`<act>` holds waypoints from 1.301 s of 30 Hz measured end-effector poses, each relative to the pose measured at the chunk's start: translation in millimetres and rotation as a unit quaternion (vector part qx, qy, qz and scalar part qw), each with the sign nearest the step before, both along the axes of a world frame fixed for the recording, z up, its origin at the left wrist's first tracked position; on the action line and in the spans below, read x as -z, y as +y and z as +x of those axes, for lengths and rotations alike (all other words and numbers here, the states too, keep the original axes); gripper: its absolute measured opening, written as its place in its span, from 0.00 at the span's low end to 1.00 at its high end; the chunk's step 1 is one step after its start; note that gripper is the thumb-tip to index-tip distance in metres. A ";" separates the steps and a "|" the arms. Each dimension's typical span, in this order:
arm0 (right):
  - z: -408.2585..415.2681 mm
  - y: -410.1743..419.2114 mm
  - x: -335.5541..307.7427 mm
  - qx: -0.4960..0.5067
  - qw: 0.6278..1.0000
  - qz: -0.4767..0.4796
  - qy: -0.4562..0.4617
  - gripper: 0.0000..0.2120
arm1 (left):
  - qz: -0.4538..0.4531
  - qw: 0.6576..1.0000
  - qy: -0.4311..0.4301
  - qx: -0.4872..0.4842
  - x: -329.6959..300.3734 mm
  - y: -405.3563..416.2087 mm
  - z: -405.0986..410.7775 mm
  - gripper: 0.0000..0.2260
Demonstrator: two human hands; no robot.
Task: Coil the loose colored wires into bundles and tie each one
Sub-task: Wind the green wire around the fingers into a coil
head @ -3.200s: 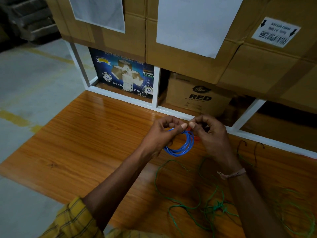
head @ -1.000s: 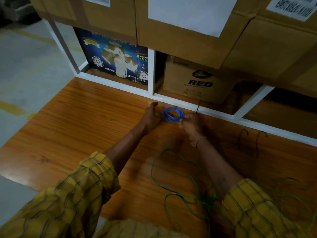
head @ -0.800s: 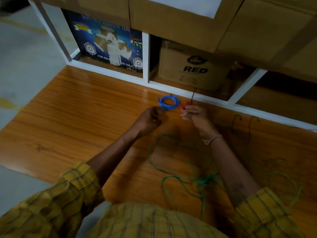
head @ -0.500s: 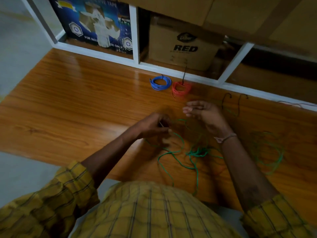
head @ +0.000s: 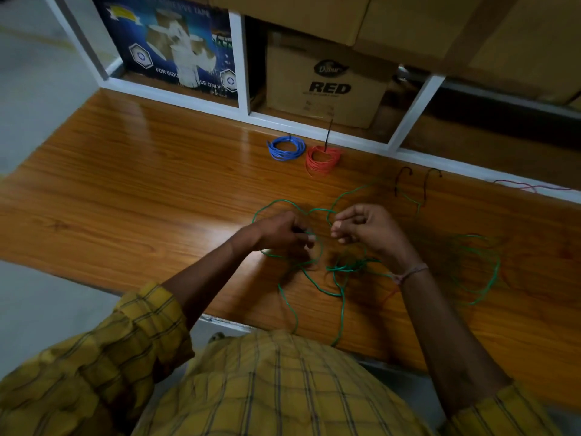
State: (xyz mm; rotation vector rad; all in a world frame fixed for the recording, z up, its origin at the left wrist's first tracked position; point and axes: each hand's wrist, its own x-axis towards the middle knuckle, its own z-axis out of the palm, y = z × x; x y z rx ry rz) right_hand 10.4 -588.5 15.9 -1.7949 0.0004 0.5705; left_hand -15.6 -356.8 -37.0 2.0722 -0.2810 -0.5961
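A loose green wire (head: 338, 292) lies tangled on the wooden table (head: 132, 196) in front of me. My left hand (head: 279, 231) pinches one strand of it with curled fingers. My right hand (head: 367, 229) is just to the right, its fingers curled at another loop of the same wire. A coiled blue bundle (head: 286, 148) and a coiled red bundle (head: 323, 160) lie side by side near the table's far edge, apart from both hands. A black tie end sticks up from the red bundle.
More green wire (head: 485, 272) loops loosely at the right. Two hooked black ties (head: 423, 182) lie beyond my right hand. A thin pink wire (head: 528, 186) lies by the white shelf frame (head: 201, 103). Cardboard boxes (head: 323, 86) fill the shelf behind.
I set the blue bundle down beside the red one at the far edge. Both hands then drew back toward me and took up the loose green wire.
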 end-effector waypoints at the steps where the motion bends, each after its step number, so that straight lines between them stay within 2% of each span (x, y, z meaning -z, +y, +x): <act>1: -1.5 1.0 1.1 -0.004 1.000 0.000 0.011 0.10 | -0.034 0.999 0.011 -0.015 -9.1 1.9 -1.5 0.09; 5: -13.1 11.9 -1.9 -0.059 0.995 0.038 0.076 0.18 | -0.193 0.972 0.103 -0.088 -42.2 12.5 -5.7 0.12; 9: -25.7 22.7 -7.2 -0.108 0.955 0.202 0.190 0.20 | -0.340 0.910 0.159 -0.176 -65.7 15.9 -0.7 0.12; 12: -35.4 34.0 -5.6 -0.125 0.925 0.275 0.228 0.11 | -0.457 0.831 0.227 -0.222 -81.0 13.1 2.0 0.15; 15: -44.4 43.8 -2.3 -0.152 0.933 0.236 0.224 0.13 | -0.605 0.710 0.261 -0.250 -90.8 10.6 6.0 0.16; 16: -46.9 44.9 -2.3 -0.174 0.940 0.212 0.202 0.12 | -0.634 0.682 0.255 -0.260 -91.7 10.5 8.8 0.16; 18: -52.0 45.6 -4.7 -0.211 0.943 0.193 0.170 0.11 | -0.654 0.662 0.239 -0.277 -91.9 10.6 15.0 0.16; 22: -54.1 47.4 -15.9 -0.215 0.954 0.167 0.128 0.13 | -0.631 0.679 0.225 -0.301 -91.9 10.6 22.4 0.15; 25: -42.2 45.5 -18.9 -0.168 0.982 0.054 0.069 0.17 | -0.619 0.692 0.228 -0.292 -96.5 10.4 21.6 0.11; 27: -34.5 39.6 -21.8 -0.168 0.985 -0.026 0.006 0.16 | -0.613 0.703 0.229 -0.279 -99.1 10.9 21.5 0.10; 29: -31.9 33.5 -29.4 -0.218 0.970 -0.086 -0.070 0.13 | -0.565 0.749 0.207 -0.276 -99.4 12.4 23.2 0.11; 30: -32.7 31.7 -37.2 -0.247 0.961 -0.094 -0.085 0.12 | -0.518 0.790 0.180 -0.275 -101.1 12.1 22.5 0.11; 32: -30.3 27.0 -56.0 -0.269 0.959 -0.061 -0.072 0.11 | -0.397 0.875 0.105 -0.257 -108.0 11.9 16.9 0.10; 34: -19.4 16.5 -78.7 -0.264 0.962 -0.035 -0.068 0.10 | -0.289 0.932 0.024 -0.216 -111.6 13.1 13.1 0.10; 36: -4.5 3.4 -100.6 -0.268 0.961 0.007 -0.068 0.11 | -0.209 0.961 -0.030 -0.178 -110.1 16.5 11.1 0.10; 39: 21.1 -9.9 -122.0 -0.229 0.966 0.089 -0.076 0.12 | -0.208 0.970 0.002 -0.127 -112.4 18.3 3.1 0.09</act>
